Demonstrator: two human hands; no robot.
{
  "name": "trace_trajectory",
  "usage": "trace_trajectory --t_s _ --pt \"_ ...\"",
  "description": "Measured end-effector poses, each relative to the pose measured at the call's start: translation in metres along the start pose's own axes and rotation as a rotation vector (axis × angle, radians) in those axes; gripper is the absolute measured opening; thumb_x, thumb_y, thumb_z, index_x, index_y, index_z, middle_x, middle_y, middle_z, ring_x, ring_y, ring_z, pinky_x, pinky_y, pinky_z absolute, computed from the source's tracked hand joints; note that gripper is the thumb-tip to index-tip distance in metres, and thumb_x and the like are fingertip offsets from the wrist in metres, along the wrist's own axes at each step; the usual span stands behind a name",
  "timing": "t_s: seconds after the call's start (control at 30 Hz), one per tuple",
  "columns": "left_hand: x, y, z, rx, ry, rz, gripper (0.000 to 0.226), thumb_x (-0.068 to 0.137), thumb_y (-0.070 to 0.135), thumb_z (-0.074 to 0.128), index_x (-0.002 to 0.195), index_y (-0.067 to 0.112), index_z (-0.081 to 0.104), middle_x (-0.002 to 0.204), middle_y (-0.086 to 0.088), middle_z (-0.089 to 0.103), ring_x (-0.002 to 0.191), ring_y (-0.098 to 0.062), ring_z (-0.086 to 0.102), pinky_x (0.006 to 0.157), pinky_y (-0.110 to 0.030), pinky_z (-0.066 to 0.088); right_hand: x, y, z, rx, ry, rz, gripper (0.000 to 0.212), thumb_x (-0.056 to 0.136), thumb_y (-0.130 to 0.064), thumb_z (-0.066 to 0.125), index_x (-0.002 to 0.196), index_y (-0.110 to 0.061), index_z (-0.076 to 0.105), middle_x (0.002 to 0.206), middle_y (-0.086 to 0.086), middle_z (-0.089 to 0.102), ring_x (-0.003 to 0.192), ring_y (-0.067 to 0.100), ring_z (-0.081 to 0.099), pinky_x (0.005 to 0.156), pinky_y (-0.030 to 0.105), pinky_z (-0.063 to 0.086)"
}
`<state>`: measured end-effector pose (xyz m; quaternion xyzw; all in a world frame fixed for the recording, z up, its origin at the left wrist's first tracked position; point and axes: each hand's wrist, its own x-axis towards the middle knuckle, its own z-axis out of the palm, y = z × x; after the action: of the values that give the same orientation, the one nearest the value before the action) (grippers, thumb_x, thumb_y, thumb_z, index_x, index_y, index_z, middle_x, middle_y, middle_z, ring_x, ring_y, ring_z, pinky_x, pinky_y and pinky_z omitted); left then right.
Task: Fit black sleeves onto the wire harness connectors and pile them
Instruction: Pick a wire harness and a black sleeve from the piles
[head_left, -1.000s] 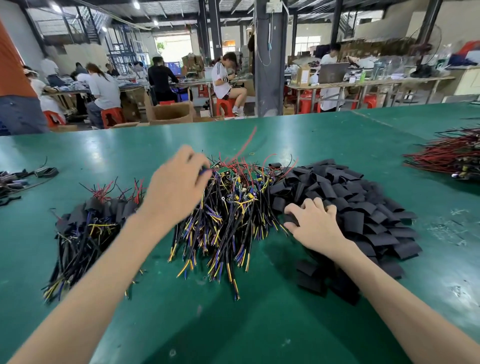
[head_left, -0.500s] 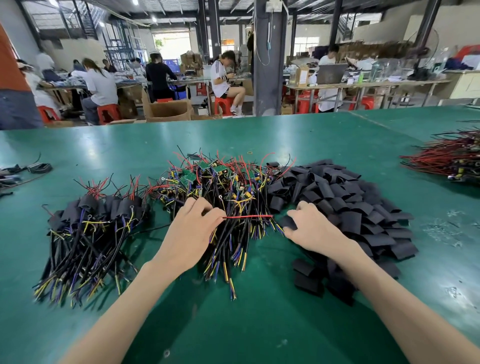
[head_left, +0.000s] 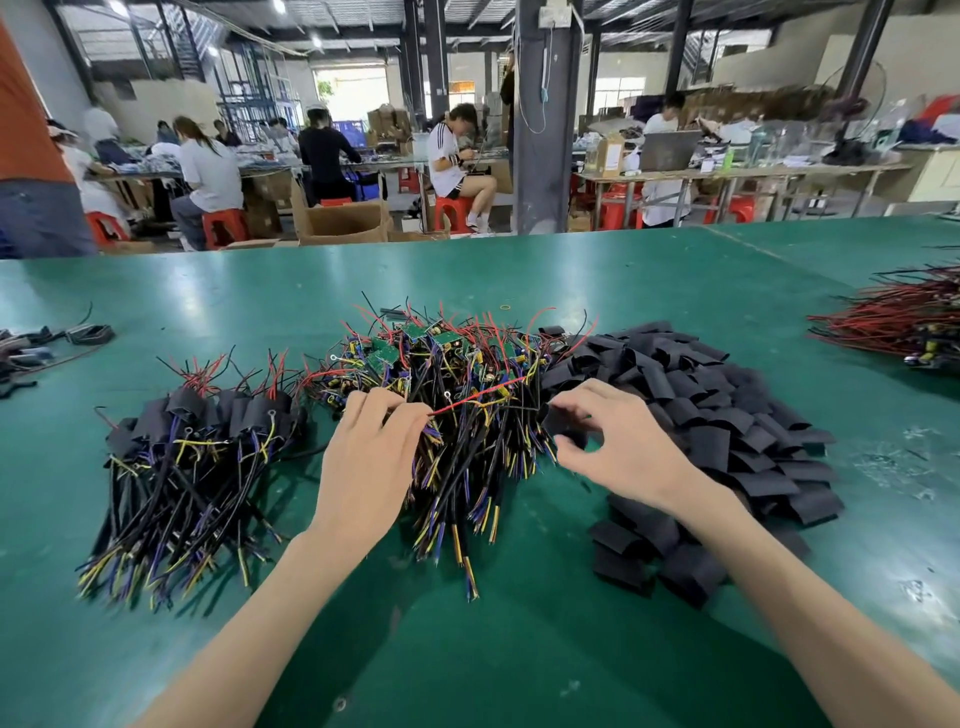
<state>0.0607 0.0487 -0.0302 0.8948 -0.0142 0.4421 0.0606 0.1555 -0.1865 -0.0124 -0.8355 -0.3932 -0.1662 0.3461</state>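
While taut at the left hand (head_left: 369, 457), a thin red harness wire (head_left: 478, 397).

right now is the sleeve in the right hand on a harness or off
Off: the right hand pinches the black sleeve by itself, while the left hand pinches a red wire apart from it.

Both bare forearms reach forward, hands side by side.
Palm-down left hand (head_left: 369, 457) pinches red wire (head_left: 478, 397) at fingertips; right hand (head_left: 623, 447) pinches black sleeve (head_left: 563, 425), thumb and forefinger.
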Motion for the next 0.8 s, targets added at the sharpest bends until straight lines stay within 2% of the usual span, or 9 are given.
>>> trace_trajectory --t_s 0.1,0.17,0.37,0.5,0.63,0.73,0.8 --pt "-0.0001 0.0019 0.0008 -0.009 0.02 -0.011 0.031 0.094 0.023 0.043 0.094 0.007 0.07 0.086 -0.008 0.058 0.083 -0.024 0.043 0.069 -0.027 0.04 -0.0014 -0.0049 0.0035 0.049 0.015 -0.013 0.028 0.072 -0.003 0.067 0.099 -0.007 0.065 0.087 0.003 0.057 0.078 0.015 0.056 0.08 0.033 0.052" --pt "-0.0007 0.0025 0.0019 0.008 0.027 0.004 0.029 0.094 0.022 0.045 0.094 0.007 0.07 0.085 -0.008 0.058 0.081 -0.024 0.042 0.069 -0.028 0.04 -0.0016 -0.0061 0.004 0.063 0.032 -0.019 0.028 0.072 -0.004 0.068 0.099 -0.009 0.065 0.087 0.001 0.057 0.078 0.014 0.057 0.08 0.036 0.053" --pt "-0.0011 0.0006 0.0038 0.076 0.036 0.098 0.013 0.085 0.006 0.063 0.095 0.007 0.07 0.084 -0.009 0.057 0.08 -0.023 0.04 0.071 -0.028 0.039 -0.0004 -0.0023 0.0052 0.089 0.079 0.013 0.026 0.074 -0.013 0.069 0.099 -0.015 0.064 0.088 -0.005 0.056 0.079 0.006 0.055 0.078 0.031 0.053" --pt "-0.0014 0.0009 0.0037 0.082 0.033 0.108 0.021 0.077 -0.001 0.074 0.096 0.007 0.071 0.084 -0.009 0.058 0.081 -0.023 0.04 0.068 -0.028 0.041 0.0 -0.0001 0.0062 0.097 0.137 0.022 0.026 0.072 -0.011 0.07 0.098 -0.017 0.065 0.085 -0.005 0.056 0.077 0.002 0.055 0.075 0.024 0.051" --pt "-0.0006 0.0015 0.0013 0.071 0.027 0.137 0.025 0.075 -0.003 0.075 0.097 0.007 0.071 0.084 -0.009 0.059 0.082 -0.022 0.04 0.067 -0.029 0.043 0.0003 -0.0019 0.0038 0.065 0.145 -0.005 0.028 0.073 -0.01 0.07 0.1 -0.012 0.064 0.09 0.0 0.057 0.08 0.01 0.056 0.079 0.031 0.052" --pt "0.0006 0.0049 -0.0006 0.058 -0.02 0.164 0.035 0.069 -0.011 0.075 0.101 0.005 0.071 0.087 -0.011 0.059 0.085 -0.023 0.04 0.073 -0.032 0.045 -0.0015 -0.0049 0.0018 -0.107 0.107 -0.118 0.034 0.073 -0.009 0.07 0.105 -0.005 0.063 0.098 0.005 0.059 0.091 0.022 0.057 0.087 0.031 0.046" --pt "0.0008 0.0104 -0.0012 0.038 -0.078 0.187 0.049 0.068 -0.013 0.072 0.113 0.005 0.065 0.096 -0.012 0.058 0.09 -0.025 0.041 0.082 -0.035 0.043 -0.0034 -0.01 0.0014 -0.241 0.077 -0.195 0.035 0.072 -0.009 0.07 0.106 -0.003 0.064 0.098 0.008 0.06 0.092 0.027 0.057 0.086 0.033 0.046"
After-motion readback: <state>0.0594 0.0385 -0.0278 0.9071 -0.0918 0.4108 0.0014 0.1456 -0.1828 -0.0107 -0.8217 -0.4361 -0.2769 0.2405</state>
